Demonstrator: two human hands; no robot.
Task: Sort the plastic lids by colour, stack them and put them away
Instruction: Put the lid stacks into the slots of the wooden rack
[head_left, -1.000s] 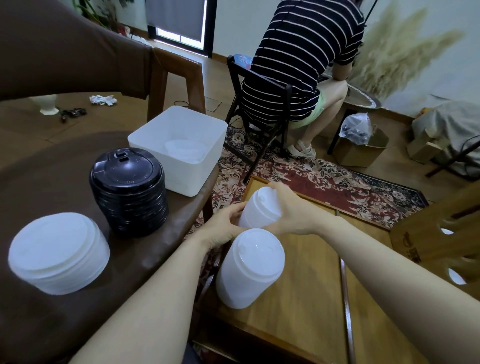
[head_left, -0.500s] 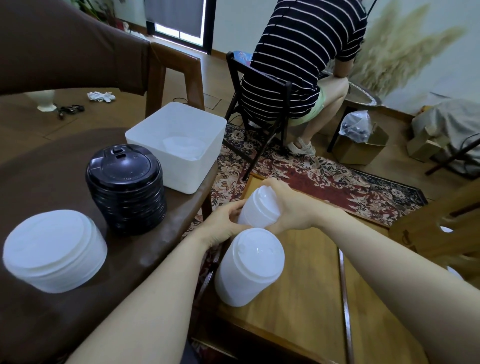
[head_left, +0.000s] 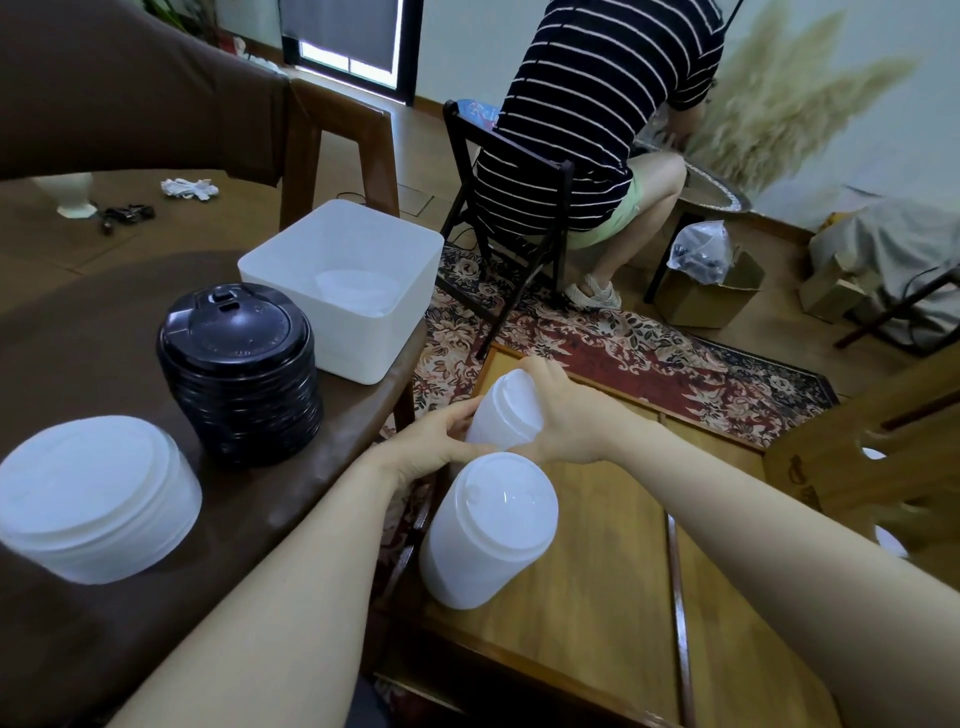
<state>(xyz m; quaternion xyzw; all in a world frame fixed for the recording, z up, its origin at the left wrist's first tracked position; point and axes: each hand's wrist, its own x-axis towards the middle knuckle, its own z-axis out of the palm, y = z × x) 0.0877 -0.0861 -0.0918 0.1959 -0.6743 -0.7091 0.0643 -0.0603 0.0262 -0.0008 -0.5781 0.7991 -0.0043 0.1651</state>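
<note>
Now both hands meet on a small stack of white lids (head_left: 506, 413): the right hand (head_left: 569, 415) wraps its far side with curled fingers, and the left hand (head_left: 436, 441) pinches its near edge. They hold it over the gap between a dark brown table (head_left: 104, 338) on the left and a lighter wooden table (head_left: 597, 597) below. Just beneath the hands, a taller stack of white lids (head_left: 483, 530) stands on the wooden table. On the brown table sit a stack of black lids (head_left: 241, 369), a wide stack of white lids (head_left: 93, 496) nearer the camera, and a white bin (head_left: 343, 291) with a white lid inside. Beyond, on a patterned rug (head_left: 623, 353), a person in a striped shirt (head_left: 597, 104) sits on a dark chair (head_left: 509, 218) beside a cardboard box (head_left: 711, 291).
</note>
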